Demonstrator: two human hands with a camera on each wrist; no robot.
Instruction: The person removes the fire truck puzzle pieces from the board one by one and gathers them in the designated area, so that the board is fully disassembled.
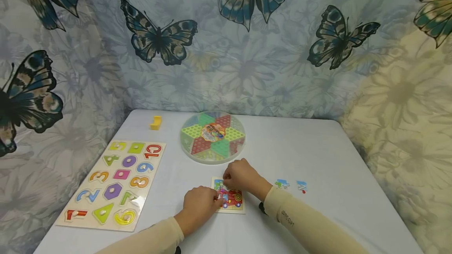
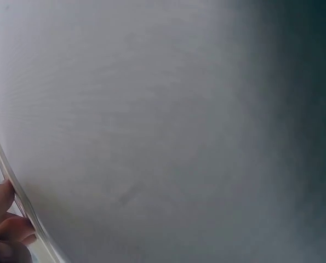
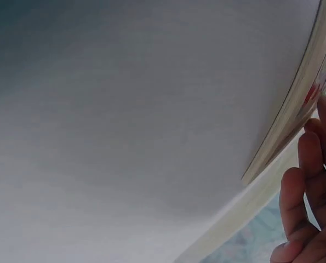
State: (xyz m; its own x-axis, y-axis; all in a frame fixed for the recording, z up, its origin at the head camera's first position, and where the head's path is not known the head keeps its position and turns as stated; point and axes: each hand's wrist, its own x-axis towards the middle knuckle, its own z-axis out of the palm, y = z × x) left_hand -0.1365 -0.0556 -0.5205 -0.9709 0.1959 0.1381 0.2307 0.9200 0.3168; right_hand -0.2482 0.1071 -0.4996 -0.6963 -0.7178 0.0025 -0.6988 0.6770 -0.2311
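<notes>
Positions are read from the fire-truck jigsaw puzzle [image 1: 234, 199], twelve o'clock pointing away from the seated side of the table. Nearest, two cream sleeves [image 1: 152, 239] reach in, the right one bearing dark lettering. The left hand [image 1: 197, 209] sits at eight to nine o'clock, fingers bent, thumb and fingertips at the puzzle's left part; whether they pinch anything cannot be determined. The puzzle lies flat before the person, its red truck largely assembled within a pale border. The right hand [image 1: 244, 176] is at one o'clock, fingers curled and tips down at the puzzle's upper part; a grip on a piece cannot be confirmed, as the fingertips are obscured.

At three o'clock lie two loose items: a blue-and-green jigsaw piece [image 1: 282, 184] and, just beyond it to the right, a blue-and-white piece with a red spot [image 1: 301, 185]. At nine o'clock, well apart, lies a number-and-shape board [image 1: 113, 207], numerals one to ten around five coloured shapes.

Farther, toward eleven to twelve, rests a round Chinese checkers set [image 1: 213, 138]. Farther still, between ten and eleven, stands a yellow block [image 1: 155, 123]. Behind the white table [image 1: 282, 144] hangs a butterfly-print backdrop [image 1: 247, 73].
</notes>
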